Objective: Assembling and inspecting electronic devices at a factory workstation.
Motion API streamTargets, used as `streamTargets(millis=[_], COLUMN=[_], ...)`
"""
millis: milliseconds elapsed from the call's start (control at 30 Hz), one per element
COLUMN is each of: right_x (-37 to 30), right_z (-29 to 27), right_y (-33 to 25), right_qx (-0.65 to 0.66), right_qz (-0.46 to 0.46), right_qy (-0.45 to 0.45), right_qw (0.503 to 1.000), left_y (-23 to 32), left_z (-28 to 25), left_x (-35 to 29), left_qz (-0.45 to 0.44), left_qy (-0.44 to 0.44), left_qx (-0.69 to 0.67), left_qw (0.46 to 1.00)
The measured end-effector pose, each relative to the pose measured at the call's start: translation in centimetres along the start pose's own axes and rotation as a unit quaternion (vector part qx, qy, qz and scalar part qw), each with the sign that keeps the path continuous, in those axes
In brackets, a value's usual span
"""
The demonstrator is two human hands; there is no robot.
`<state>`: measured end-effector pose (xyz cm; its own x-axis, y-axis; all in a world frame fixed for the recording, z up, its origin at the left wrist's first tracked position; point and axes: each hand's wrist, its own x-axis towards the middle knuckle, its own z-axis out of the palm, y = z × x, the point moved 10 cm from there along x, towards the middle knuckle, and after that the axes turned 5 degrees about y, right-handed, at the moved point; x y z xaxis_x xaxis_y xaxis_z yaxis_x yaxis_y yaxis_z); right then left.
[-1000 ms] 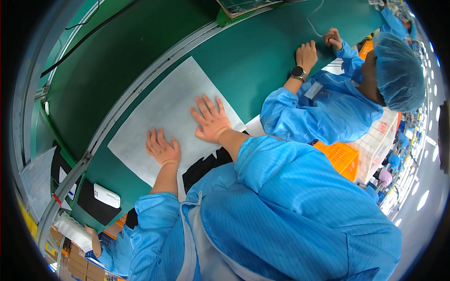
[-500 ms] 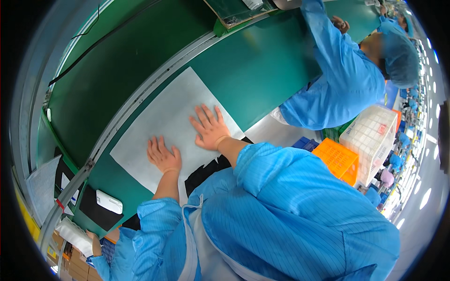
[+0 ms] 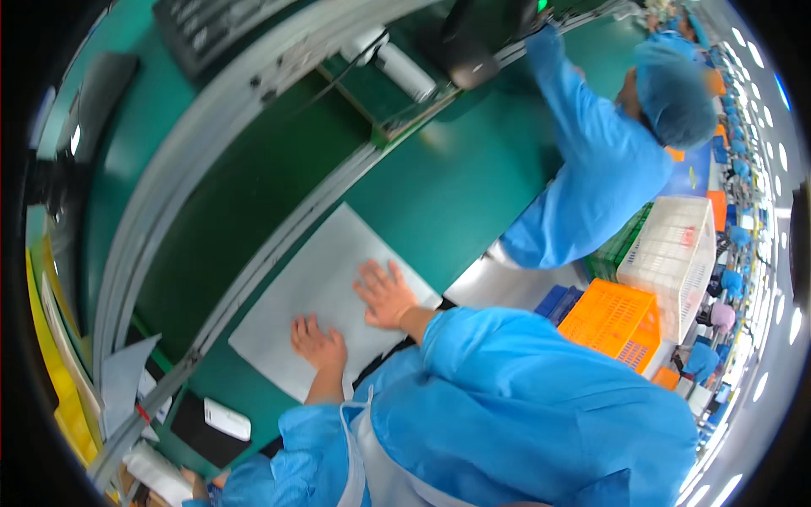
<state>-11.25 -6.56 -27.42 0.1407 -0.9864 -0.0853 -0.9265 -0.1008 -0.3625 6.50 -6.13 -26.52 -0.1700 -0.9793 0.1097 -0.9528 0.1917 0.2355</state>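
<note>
A large pale grey-white sheet (image 3: 296, 287) lies flat on the green work surface in front of me. On its near left part rests my left hand (image 3: 319, 342), palm down with the fingers spread. My right hand (image 3: 385, 293) lies farther right on the same sheet, also palm down and fingers apart. Neither hand holds anything. Some black material (image 3: 376, 363) shows beneath the sheet's near edge, partly hidden by my body.
A white phone-like object (image 3: 227, 419) lies on a black mat at left. A metal rail (image 3: 279, 241) runs behind the sheet. A co-worker in blue (image 3: 583, 186) leans over the bench at right, near an orange crate (image 3: 604, 317) and a white crate (image 3: 672, 253).
The view has tilted up, bringing a keyboard and dark equipment beyond the rail into sight. Both hands stay spread on the sheet.
</note>
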Motion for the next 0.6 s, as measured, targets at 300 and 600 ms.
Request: streamTargets(millis=[300, 600], right_x=[-0.7, -0.2], right_z=[0.0, -0.4], right_y=[-0.1, 0.5], right_qx=[0.056, 0.091], right_qz=[-0.020, -0.011], right_qy=[0.074, 0.069], right_qw=[0.995, 0.993], left_y=[-0.1, 0.6], left_z=[0.4, -0.1], left_x=[-0.6, 0.5], left_qz=[0.038, 0.037], left_qy=[0.034, 0.028], left_qx=[0.037, 0.039], left_qw=[0.998, 0.998])
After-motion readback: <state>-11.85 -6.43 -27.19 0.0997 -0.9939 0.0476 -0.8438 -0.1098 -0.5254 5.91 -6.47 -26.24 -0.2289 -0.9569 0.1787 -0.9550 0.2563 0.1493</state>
